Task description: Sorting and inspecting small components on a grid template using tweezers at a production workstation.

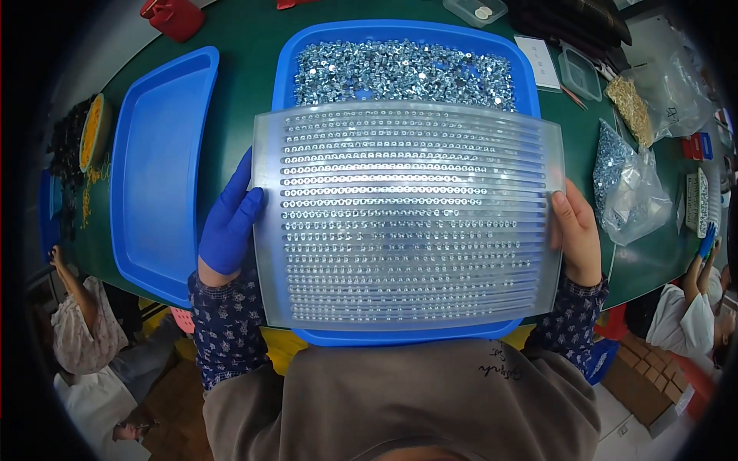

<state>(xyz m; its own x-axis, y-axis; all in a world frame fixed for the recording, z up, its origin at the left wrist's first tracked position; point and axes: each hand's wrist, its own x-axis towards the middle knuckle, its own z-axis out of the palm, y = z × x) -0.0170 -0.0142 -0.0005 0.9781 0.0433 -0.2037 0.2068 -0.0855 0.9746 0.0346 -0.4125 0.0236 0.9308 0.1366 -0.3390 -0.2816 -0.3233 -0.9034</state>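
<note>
Left hand (228,227), blue-gloved, and right hand (580,240), bare, each pinch one side edge of a clear grooved plate (407,219), thumbs on its upper face. The plate is held over a blue tray (415,30), uneven rows of small metal parts (384,190) in its grooves; contact with the tray cannot be determined. Beyond the plate, loose metal pieces (384,73) cover the tray's far end. Farther off, a red container (175,18) stands on the green worktop (240,69).

The panel (407,269) was above the near part of a tray (407,31) of pieces (400,71), another tray (159,177) left, bags (634,207) right.
</note>
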